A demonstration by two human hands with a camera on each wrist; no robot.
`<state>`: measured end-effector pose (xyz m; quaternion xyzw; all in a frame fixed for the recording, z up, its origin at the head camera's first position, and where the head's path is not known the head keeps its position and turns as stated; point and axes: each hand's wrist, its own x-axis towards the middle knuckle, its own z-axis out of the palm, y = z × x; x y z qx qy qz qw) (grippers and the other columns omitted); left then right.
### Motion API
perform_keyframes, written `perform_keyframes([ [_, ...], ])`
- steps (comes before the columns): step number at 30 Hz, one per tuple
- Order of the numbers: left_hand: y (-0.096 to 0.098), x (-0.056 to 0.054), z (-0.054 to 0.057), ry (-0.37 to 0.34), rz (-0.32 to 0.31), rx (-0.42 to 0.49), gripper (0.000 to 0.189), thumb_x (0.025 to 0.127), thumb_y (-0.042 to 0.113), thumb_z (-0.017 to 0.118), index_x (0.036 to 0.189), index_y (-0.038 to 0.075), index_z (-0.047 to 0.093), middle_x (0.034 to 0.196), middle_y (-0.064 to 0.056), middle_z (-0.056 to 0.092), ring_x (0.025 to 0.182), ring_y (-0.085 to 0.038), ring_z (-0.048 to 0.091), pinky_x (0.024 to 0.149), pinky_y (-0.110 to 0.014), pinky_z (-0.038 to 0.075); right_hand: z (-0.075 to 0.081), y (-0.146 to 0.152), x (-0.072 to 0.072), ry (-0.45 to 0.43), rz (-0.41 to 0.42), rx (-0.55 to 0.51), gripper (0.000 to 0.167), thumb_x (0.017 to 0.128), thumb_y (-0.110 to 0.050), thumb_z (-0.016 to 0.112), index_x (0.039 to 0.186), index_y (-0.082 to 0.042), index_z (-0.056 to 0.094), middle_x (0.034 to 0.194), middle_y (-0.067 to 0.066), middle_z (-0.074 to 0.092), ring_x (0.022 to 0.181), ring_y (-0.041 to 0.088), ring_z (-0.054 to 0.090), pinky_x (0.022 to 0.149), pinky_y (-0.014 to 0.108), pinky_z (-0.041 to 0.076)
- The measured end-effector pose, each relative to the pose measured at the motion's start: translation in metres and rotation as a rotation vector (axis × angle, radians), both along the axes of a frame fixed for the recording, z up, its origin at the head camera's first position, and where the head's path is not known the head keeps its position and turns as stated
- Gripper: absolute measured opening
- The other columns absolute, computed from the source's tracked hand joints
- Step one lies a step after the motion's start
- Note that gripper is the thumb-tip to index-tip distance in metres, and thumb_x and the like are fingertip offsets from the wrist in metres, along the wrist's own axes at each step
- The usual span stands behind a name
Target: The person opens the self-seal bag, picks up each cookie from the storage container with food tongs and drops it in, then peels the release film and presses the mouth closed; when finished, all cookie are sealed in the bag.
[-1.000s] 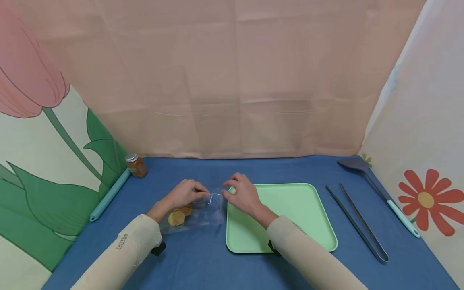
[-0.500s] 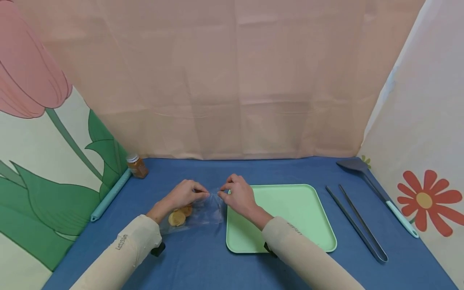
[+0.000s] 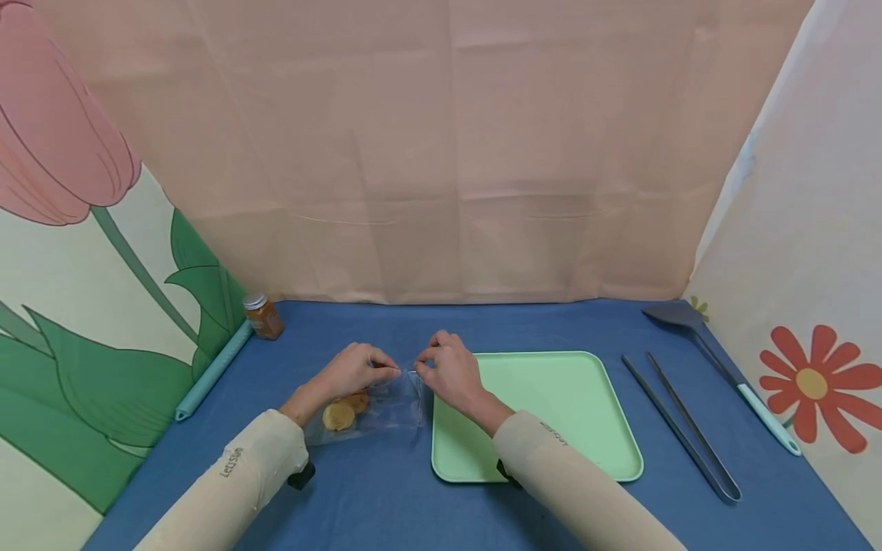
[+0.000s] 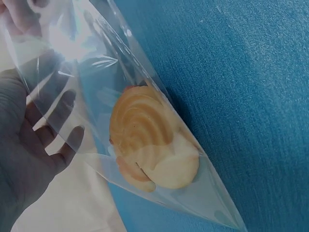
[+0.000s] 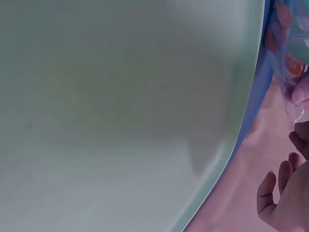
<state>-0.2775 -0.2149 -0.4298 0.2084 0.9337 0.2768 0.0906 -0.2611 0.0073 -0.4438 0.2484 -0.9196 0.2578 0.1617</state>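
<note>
A clear plastic bag [image 3: 400, 413] lies on the blue cloth, left of the green tray. Inside it are round golden cookies [image 3: 338, 416]; in the left wrist view one cookie [image 4: 140, 116] shows a swirled top. My left hand [image 3: 353, 371] pinches the bag's far edge between thumb and forefinger, its other fingers loosely bent. Close beside it, my right hand [image 3: 451, 373] pinches the same edge at the bag's right corner, above the tray's left rim. The right wrist view shows that hand [image 5: 289, 193] at the frame's edge, its remaining fingers curled loosely.
The light green tray [image 3: 544, 398] sits under my right forearm. Right of it lie metal tongs [image 3: 682, 428] and a dark spatula [image 3: 717, 356] with a pale handle. A brown jar [image 3: 263, 316] and a teal roll [image 3: 213, 373] are at the back left.
My right hand has shifted slightly left along the bag's edge, toward my left hand, and its thumb and forefinger have come together. The left hand has stayed put.
</note>
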Motion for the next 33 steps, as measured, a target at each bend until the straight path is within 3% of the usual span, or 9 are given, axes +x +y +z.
perform_keyframes([
  [9,-0.0001,-0.001,-0.0006,0.012,-0.001,0.009,0.018,0.097,0.031,0.067,0.102,0.021,0.081,0.099,0.006,0.077,0.074,-0.018,0.068,0.061,-0.027,0.048,-0.0019,0.0023,-0.0016,-0.021,0.025,-0.014,0.016,0.095,-0.019,0.067,0.096,-0.016,0.083,0.104,-0.001,0.062,0.089,0.016,0.055,0.056,0.02,0.041],
  [18,0.0023,-0.0039,-0.0032,0.004,0.042,-0.02,0.016,0.097,0.031,0.068,0.099,0.023,0.082,0.096,0.007,0.077,0.067,-0.009,0.062,0.059,-0.028,0.047,-0.0035,0.0032,-0.0014,-0.003,0.043,-0.005,0.016,0.093,-0.018,0.066,0.092,-0.017,0.082,0.104,0.0,0.062,0.089,0.017,0.055,0.056,0.02,0.041],
  [23,0.0029,-0.0038,-0.0035,0.004,0.045,-0.025,0.017,0.097,0.027,0.068,0.101,0.019,0.082,0.096,0.006,0.077,0.065,-0.009,0.062,0.057,-0.028,0.046,-0.0029,0.0028,0.0015,0.002,0.046,-0.014,0.015,0.093,-0.017,0.067,0.091,-0.016,0.082,0.104,0.001,0.062,0.087,0.017,0.054,0.055,0.021,0.04],
  [29,0.0031,-0.0037,-0.0012,0.003,0.034,-0.019,0.02,0.097,0.029,0.068,0.103,0.017,0.082,0.089,0.001,0.078,0.053,-0.013,0.053,0.05,-0.027,0.038,-0.0024,0.0032,0.003,0.005,0.041,-0.027,0.015,0.094,-0.017,0.068,0.091,-0.016,0.082,0.104,0.001,0.061,0.087,0.017,0.053,0.054,0.021,0.04],
  [33,-0.0033,-0.0036,-0.0035,0.008,0.069,-0.052,0.02,0.098,0.031,0.067,0.103,0.018,0.082,0.082,0.001,0.076,0.052,-0.011,0.051,0.05,-0.027,0.037,-0.0008,0.0054,0.0028,-0.002,0.027,-0.05,0.015,0.093,-0.015,0.067,0.091,-0.015,0.082,0.104,0.001,0.061,0.089,0.018,0.054,0.052,0.02,0.039],
])
